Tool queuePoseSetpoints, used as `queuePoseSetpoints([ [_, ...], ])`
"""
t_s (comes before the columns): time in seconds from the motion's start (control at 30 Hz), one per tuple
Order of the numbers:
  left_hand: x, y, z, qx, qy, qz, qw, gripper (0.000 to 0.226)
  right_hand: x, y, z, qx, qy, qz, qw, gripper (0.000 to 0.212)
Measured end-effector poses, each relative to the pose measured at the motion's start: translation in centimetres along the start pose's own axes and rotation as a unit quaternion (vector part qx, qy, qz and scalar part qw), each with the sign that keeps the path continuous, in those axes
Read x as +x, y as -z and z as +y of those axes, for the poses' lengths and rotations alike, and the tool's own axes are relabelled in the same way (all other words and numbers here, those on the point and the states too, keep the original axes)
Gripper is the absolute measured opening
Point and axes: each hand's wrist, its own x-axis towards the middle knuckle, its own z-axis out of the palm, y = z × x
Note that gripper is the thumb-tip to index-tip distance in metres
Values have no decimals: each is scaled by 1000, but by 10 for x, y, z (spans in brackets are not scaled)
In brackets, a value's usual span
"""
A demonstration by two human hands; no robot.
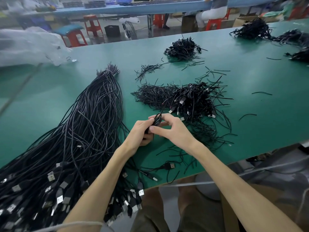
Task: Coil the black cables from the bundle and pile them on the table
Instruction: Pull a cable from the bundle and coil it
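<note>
- hands meet over the green table (260, 118), front middle. left hand (142, 131) curls round a small coil (158, 119) of black cable. right hand (170, 128) pinches the same coil from the other side w/ thumb + fingertips.
- one thin tail of the coil runs up toward the near pile (192, 99), a heap of coiled cables w/ silver plugs just behind the hands.
- big bundle (80, 139) lies on the left, from its tied tip far back down to the near edge. its plug ends reach past that edge & are cut off at the bottom left.
- near table edge runs slanted, low on the left & higher on the right. a few loose cables + plugs lie right by it.
- bare green room: a wide strip right of the near pile w/ only some short cut bits, and more btw the bundle & the clear plastic bag (28, 46) at far left.
- far pile (183, 47) sits mid-back, well apart from the hands. more black heaps (252, 29) at the far right are partly cut off by the frame.
- left palm is hidden behind the coil & right hand. can't tell how many loops the coil has.
- back of the room is blurry: red stools (92, 25), a fan (129, 30), a seated person (210, 12).
</note>
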Motion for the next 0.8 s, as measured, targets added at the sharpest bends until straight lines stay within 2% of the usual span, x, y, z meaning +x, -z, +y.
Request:
queuePoseSetpoints([
  [0.23,3,1,-4,38,20,58,997,53,0,-4,1,-49,23,36,998,11],
  [0.5,4,-2,-3,62,16,99,993,68,-5,-17,3,-132,11,-11,991,59],
  [0.6,5,-2,-3,44,23,101,994,69,-6,-13,-1,-64,-6,-15,998,52],
  [0.8,6,-2,-5,42,19,96,994,54,-7,-6,0,-49,-14,14,999,22],
])
